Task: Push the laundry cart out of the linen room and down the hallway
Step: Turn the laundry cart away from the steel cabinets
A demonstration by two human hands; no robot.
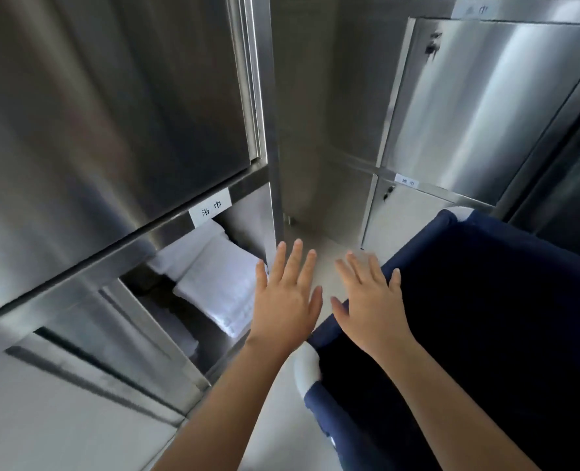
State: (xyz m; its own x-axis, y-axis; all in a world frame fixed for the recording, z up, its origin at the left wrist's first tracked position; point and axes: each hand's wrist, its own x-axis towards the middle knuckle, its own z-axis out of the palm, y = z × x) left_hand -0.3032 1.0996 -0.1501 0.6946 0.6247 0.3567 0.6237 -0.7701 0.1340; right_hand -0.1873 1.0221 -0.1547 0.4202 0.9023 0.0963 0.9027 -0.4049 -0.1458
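The laundry cart [417,246] is a dark blue fabric bin with white frame corners, filling the lower right of the head view; its inside looks dark. My left hand [287,297] is held flat with fingers spread, just left of the cart's rim, holding nothing. My right hand [372,300] is also flat and spread, hovering over the cart's near-left rim; I cannot tell whether it touches the fabric.
A stainless steel cabinet [112,130] stands close on the left, its lower compartment open with folded white towels [220,283] inside. More steel lockers [479,107] line the far right. A narrow strip of pale floor [322,253] runs between cabinet and cart.
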